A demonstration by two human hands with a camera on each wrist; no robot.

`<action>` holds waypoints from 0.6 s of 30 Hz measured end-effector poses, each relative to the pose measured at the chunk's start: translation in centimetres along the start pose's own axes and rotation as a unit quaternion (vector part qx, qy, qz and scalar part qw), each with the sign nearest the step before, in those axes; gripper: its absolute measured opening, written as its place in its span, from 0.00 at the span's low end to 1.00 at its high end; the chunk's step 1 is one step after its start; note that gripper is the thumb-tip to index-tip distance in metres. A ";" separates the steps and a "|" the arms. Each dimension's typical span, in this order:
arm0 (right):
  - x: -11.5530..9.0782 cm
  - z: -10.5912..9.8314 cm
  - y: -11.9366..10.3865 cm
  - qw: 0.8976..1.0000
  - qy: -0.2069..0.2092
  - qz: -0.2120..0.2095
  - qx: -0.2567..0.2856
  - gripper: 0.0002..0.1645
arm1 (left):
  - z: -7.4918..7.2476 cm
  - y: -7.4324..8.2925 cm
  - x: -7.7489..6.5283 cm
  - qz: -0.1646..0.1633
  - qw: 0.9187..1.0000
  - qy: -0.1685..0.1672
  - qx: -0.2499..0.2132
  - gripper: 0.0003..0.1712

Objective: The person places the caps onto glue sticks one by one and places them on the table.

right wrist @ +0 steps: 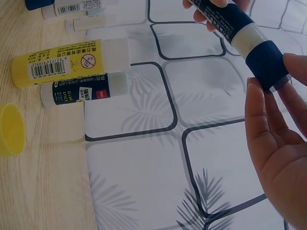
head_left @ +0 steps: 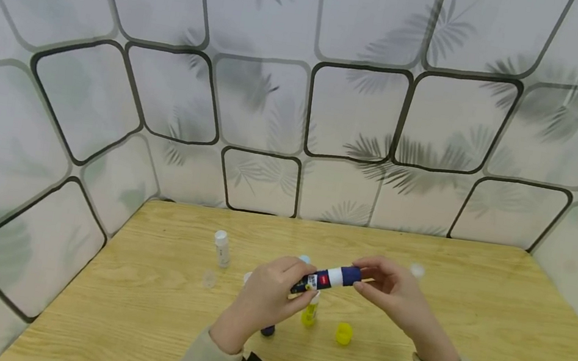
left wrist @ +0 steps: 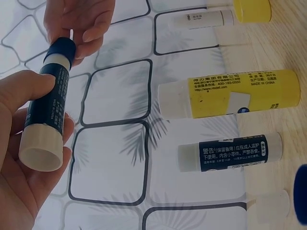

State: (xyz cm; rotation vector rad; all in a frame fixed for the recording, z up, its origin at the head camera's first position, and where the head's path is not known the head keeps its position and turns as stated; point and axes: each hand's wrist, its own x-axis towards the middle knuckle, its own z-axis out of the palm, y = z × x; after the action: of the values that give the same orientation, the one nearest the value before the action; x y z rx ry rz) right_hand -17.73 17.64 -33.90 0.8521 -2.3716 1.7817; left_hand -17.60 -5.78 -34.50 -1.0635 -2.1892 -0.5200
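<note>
My left hand [head_left: 270, 289] grips the navy-labelled body of a glue stick [head_left: 322, 279], its thumb lying along the label. The stick is held slightly tilted above the table. At its right end, my right hand [head_left: 396, 288] pinches the navy cap [head_left: 351, 275] between thumb and fingers. A white collar [right wrist: 249, 40] shows between body and cap. The white base [left wrist: 41, 148] faces the left wrist view. Below the hands stand a yellow glue stick [left wrist: 244, 96] and a smaller navy glue stick [left wrist: 235, 155], both uncapped, showing pale tops.
On the wooden table [head_left: 149, 309] lie a yellow cap [head_left: 344, 334], a dark blue cap [head_left: 268, 330] partly behind the left wrist, and translucent caps [head_left: 209, 279] to the left and far right. A slim white glue stick [head_left: 222, 249] stands at the back left. A patterned curtain [head_left: 261, 183] surrounds the table.
</note>
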 end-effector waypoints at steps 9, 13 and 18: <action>0.0 0.2 0.1 1.000 -0.011 -0.009 0.002 0.16 | 0.1 0.1 0.0 0.012 1.000 -0.003 -0.004 0.15; 0.0 0.3 0.2 1.000 -0.015 -0.023 0.005 0.16 | 0.2 0.1 0.1 0.021 1.000 -0.001 -0.002 0.15; 0.0 0.4 0.3 0.999 -0.024 -0.026 0.014 0.16 | 0.3 0.1 0.1 0.030 1.000 0.005 -0.002 0.15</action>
State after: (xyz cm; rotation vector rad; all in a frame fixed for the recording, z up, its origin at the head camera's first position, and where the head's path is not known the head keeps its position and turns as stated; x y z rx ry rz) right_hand -17.77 17.35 -34.28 0.9629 -2.3351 1.7981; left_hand -17.70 -5.45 -34.64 -1.1225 -2.1410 -0.5027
